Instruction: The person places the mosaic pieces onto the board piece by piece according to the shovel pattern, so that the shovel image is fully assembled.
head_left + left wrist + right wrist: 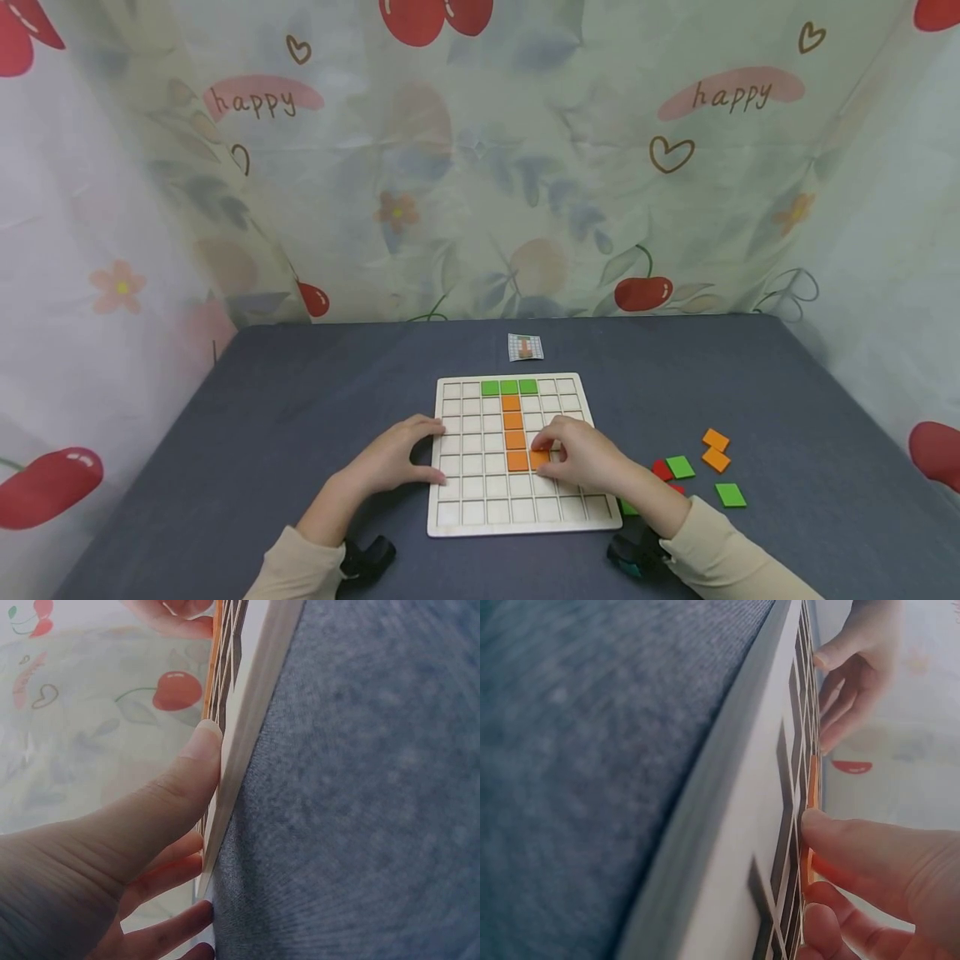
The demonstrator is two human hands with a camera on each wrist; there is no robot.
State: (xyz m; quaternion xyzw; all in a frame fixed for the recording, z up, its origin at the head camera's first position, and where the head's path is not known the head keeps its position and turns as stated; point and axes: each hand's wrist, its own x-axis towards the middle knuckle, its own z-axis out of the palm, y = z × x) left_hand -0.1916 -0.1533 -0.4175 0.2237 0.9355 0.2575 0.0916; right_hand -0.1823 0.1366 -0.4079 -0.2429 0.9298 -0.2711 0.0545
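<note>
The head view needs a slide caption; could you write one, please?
Right hand pinches an orange square tile on a white grid board, left hand at the board's edge.

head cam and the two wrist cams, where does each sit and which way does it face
Head: on the person's head, facing forward and down at the white grid board; left hand, right hand and sleeves show.
Left wrist: on that wrist, looking low along the board's side, picture turned sideways; the left hand is large, part of the right at the top.
Right wrist: on that wrist, also low and sideways; the right hand is close, the left farther off.
Shared: both wrist views show the board edge-on and both hands.
</note>
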